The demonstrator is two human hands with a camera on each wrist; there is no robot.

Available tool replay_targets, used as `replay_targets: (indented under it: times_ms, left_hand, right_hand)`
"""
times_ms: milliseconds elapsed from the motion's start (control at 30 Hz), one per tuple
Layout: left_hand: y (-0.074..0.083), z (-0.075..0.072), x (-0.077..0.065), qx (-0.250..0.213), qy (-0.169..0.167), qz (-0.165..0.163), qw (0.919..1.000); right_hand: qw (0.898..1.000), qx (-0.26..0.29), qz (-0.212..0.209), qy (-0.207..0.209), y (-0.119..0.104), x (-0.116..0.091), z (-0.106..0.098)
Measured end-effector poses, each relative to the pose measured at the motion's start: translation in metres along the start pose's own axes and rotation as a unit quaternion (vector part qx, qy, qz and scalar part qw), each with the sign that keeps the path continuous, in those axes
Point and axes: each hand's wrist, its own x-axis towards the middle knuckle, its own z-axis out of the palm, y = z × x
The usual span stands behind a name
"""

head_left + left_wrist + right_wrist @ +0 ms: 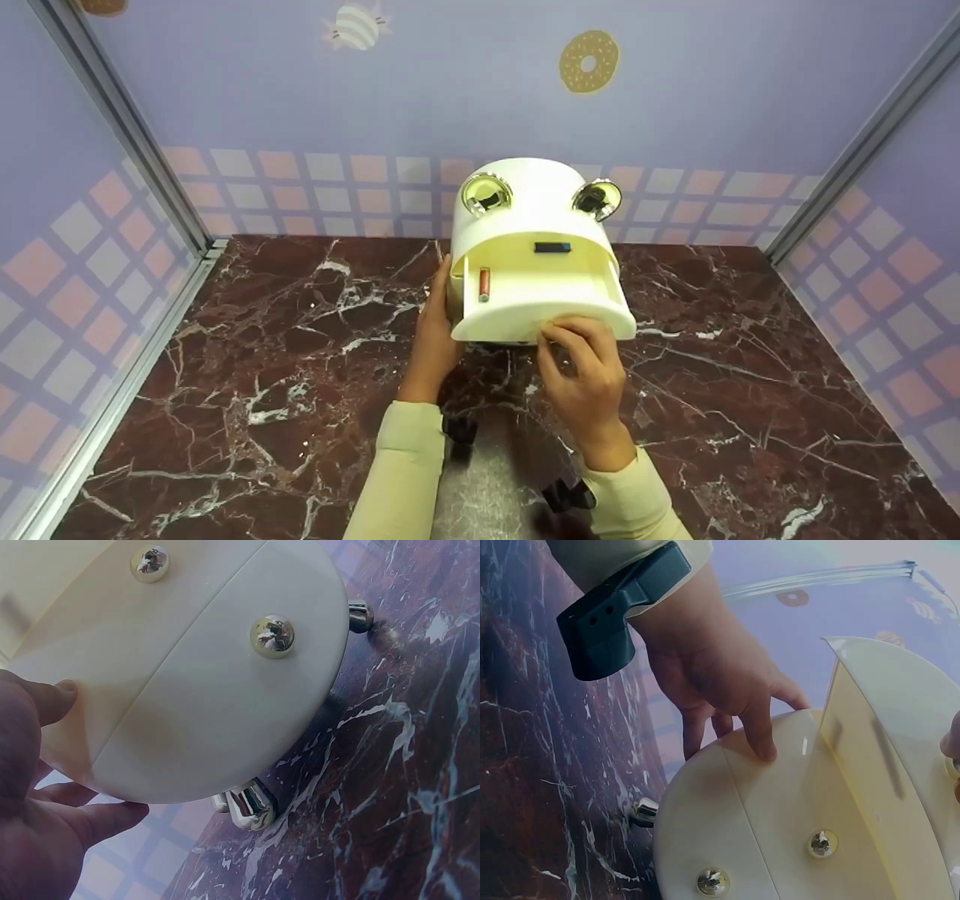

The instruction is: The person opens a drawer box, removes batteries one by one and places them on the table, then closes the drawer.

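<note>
A small white drawer cabinet (525,184) with two shiny round eyes on top stands upright. Its top drawer (544,289) is pulled out. Inside lie a red battery (484,285) along the left wall and a small black-and-blue stick-shaped object (552,247) near the back. My right hand (589,367) pinches the knob on the drawer's front; its fingertips show at the right wrist view's edge. With the thumb on the front and fingers round the side, my left hand (439,322) grips the cabinet. The lower drawers, with metallic knobs (273,636), are closed.
The cabinet stands on metallic feet (251,806) on a dark red marbled tabletop (300,360). Behind is a lilac wall (465,90) with printed sweets and checks, and side panels (885,262) flank the table. A black wrist mount (622,611) sits on my left sleeve.
</note>
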Motion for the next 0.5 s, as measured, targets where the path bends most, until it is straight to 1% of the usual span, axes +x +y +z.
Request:
replay_targets:
  times_ms: [133,333,500]
  left_hand:
    - [-0.0007,0.0004,0.0,-0.006,0.0,0.001,1.0]
    - [-0.0022,0.0004,0.0,-0.02,-0.01,0.005,0.9997]
    - [-0.0024,0.0008,0.0004,-0.019,-0.009,0.008,0.9997]
  right_hand:
    - [1.0,0.0,-0.005,-0.004,-0.0001,-0.001,-0.0015]
    - [1.0,0.012,-0.006,-0.012,0.0002,-0.0003,-0.004]
    - [1.0,0.016,-0.01,-0.014,0.0003,0.0005,-0.0049]
